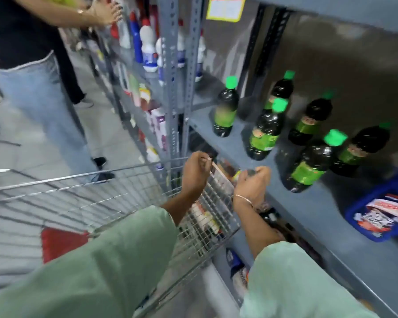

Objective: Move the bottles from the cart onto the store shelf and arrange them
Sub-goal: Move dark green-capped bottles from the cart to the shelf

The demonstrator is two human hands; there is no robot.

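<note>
Now reaching over the cart (124,187) rim, left hand (194,173) curled on nothing, right hand (253,183) maybe holding something dark, cannot tell. Six bottles (265,131) standing close on the shelf (308,210); risking bumping one over.

six green-capped bottles (225,106), one cart (115,187), one blue basket (363,216)

Glossy dark plastic bottles (225,109) stand on a matt grey metal shelf (308,203).
</note>
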